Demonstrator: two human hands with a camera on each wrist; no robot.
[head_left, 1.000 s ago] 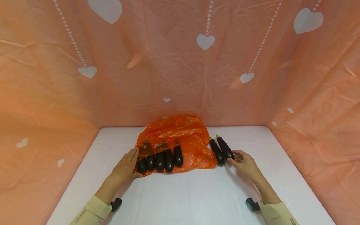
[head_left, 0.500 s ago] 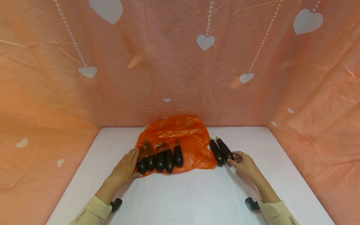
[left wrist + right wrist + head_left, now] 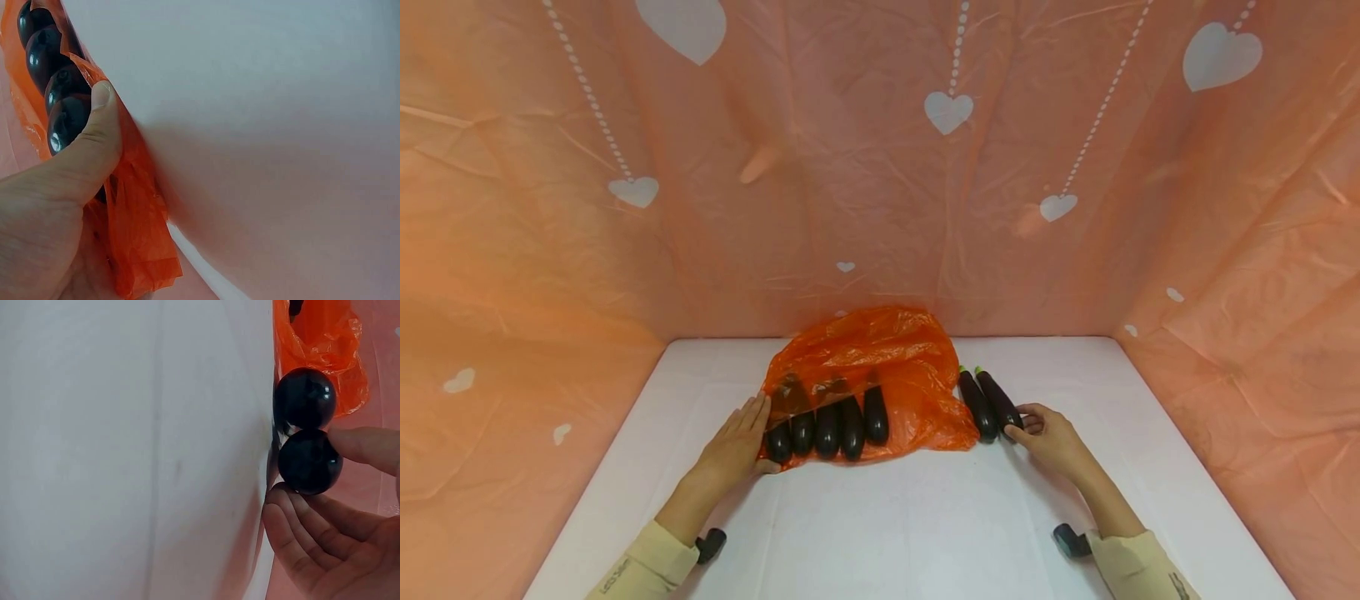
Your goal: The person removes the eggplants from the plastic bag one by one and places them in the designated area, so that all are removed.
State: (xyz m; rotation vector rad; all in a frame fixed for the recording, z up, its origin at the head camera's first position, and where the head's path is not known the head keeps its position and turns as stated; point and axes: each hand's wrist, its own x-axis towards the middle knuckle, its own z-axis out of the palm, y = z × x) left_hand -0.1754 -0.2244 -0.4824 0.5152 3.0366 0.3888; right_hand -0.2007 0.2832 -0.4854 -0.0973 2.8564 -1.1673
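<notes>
On the white table lies an orange plastic bag (image 3: 917, 408) with several eggplants (image 3: 827, 433) in a row at its left, their upper parts under the film. My left hand (image 3: 730, 450) lies along the bag's left edge, fingers straight; in the left wrist view its thumb (image 3: 103, 125) rests on the film beside the eggplants. Right of the bag, two more eggplants lie side by side, green stems away from me. My right hand (image 3: 1048, 437) holds the outer eggplant (image 3: 997, 400) by its rounded end, between thumb and fingers. The inner eggplant (image 3: 976, 408) lies against the bag's right side.
An orange-pink curtain (image 3: 865, 208) with white hearts stands behind the table (image 3: 865, 533) and along both sides. Small dark devices show at the left cuff (image 3: 655, 554) and the right cuff (image 3: 1131, 567).
My right hand has drawn the outer eggplant slightly toward me and left, closer against the inner one. The left hand and the bag have stayed in place.
</notes>
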